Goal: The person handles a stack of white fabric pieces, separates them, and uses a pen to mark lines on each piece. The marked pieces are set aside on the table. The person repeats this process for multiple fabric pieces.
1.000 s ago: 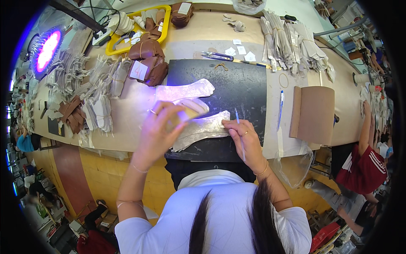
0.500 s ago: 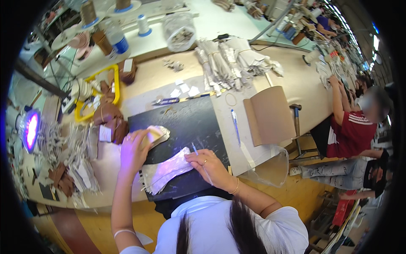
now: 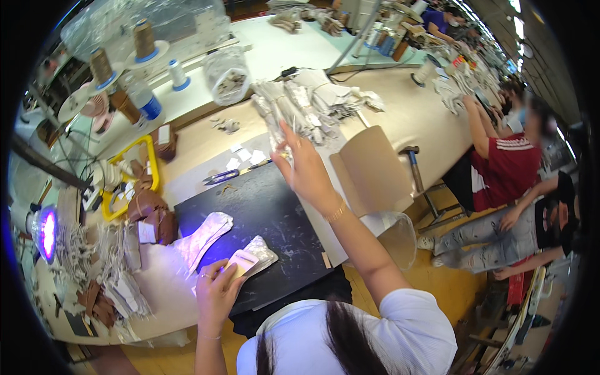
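The pale, shiny, flared sheet (image 3: 207,235) on our flat black mat (image 3: 289,209) looks light and limp, best held by its edges; our left hand (image 3: 218,285) pinches a yellow-and-white block (image 3: 242,258) over a second sheet (image 3: 262,249); our right hand (image 3: 305,170) spreads wide near pale bundled strips (image 3: 301,101).

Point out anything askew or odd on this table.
Only small things: one pale piece pokes past the left edge of the black mat, and a few scraps lie loose beyond the white slips, unlike the bundled strips nearby. Nothing looks clearly spilled or damaged.
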